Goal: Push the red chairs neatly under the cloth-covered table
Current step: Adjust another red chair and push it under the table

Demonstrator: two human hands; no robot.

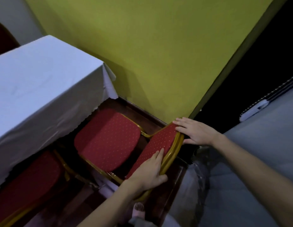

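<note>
- Both hands rest on the top rail of the red padded chair back with gold metal frame (156, 149). The left hand (150, 172) wraps the lower end of the rail, fingers laid over the upholstered face and thumb around the frame. The right hand (194, 131) lies nearly flat on the upper end, fingers spread; whether it grips or only presses cannot be told.
- The chair's red dotted seat cushion (108, 141) sits only partly beneath the scalloped hem of the white cloth-covered table (44, 82); most of the cushion is exposed.
- A second red chair (26, 181) stands just beside it on the left, its seat also partly outside the cloth.
- Risk: the chair stands close to the yellow-green wall (150, 54) and its dark skirting. A skewed push is likely to drive the frame against the skirting.
- Risk: uneven force from the two hands would rotate the chair, leaving it crooked or knocking it into the neighbouring chair.
- Risk: the cushion could catch the hanging cloth and drag it out of line.
- Risk: a bare foot (139, 210) is near the rear legs; mind it during any correction backward.
</note>
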